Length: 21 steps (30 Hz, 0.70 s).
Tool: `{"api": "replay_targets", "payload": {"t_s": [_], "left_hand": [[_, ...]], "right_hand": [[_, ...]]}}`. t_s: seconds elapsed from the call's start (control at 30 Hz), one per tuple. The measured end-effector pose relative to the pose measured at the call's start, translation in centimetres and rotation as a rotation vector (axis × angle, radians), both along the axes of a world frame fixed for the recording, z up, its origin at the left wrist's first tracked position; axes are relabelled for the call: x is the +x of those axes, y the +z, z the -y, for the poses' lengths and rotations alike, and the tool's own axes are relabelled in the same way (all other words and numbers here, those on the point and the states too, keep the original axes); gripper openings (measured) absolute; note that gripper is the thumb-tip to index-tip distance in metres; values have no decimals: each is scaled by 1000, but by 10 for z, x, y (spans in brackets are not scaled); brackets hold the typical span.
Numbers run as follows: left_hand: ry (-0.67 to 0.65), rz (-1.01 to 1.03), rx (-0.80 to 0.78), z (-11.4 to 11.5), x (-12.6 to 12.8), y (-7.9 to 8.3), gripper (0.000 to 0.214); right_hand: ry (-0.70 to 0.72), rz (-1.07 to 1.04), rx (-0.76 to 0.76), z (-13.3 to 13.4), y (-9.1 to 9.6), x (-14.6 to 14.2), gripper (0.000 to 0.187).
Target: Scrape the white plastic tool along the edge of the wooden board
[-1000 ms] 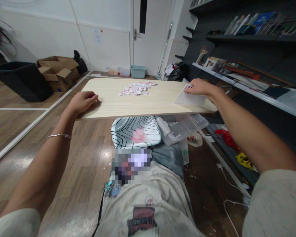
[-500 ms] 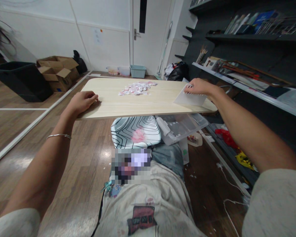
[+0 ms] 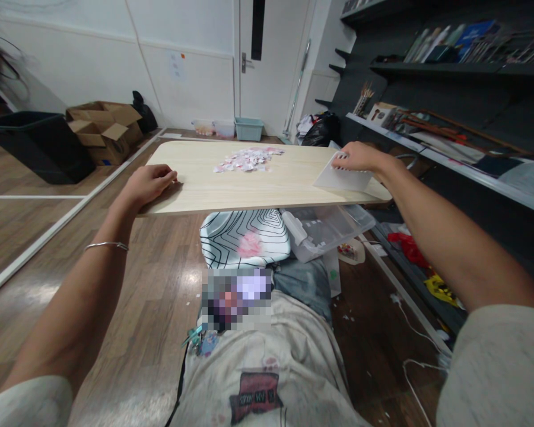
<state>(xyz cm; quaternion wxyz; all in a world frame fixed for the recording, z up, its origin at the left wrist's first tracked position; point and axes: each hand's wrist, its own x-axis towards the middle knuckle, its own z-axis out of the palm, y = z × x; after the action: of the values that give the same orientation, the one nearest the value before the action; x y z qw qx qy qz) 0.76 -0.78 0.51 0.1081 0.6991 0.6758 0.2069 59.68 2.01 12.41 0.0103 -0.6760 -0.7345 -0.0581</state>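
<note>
The left hand (image 3: pixel 146 184) curls on the near-left edge of the tabletop (image 3: pixel 249 184) — fingers bent, seemingly holding nothing. The right hand (image 3: pixel 356 158) presses a white card (image 3: pixel 342 178) at the right edge — paper scraps (image 3: pixel 248 159) lie well apart.

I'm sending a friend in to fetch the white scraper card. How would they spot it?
Find the pale wooden tabletop in the middle of the room. At its right edge, the right hand presses on a flat white card. Unlike the scattered pink and white paper scraps farther along the top, it is a single plain sheet.
</note>
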Motion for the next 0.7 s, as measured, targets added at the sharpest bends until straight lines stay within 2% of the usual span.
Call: {"api": "replay_targets", "payload": {"t_s": [0.27,0.53,0.7], "left_hand": [[3,31,1,-4,-3,-4,56],[-9,24,9,-12,-11,-8,54],[-26,21,20,-17,-15,-11,50]], "right_hand": [[-47,8,5,4,3,-4,41],[-78,13,11,3,3,-7,49],[-50,17,48,-2,0,-20,50]]}}
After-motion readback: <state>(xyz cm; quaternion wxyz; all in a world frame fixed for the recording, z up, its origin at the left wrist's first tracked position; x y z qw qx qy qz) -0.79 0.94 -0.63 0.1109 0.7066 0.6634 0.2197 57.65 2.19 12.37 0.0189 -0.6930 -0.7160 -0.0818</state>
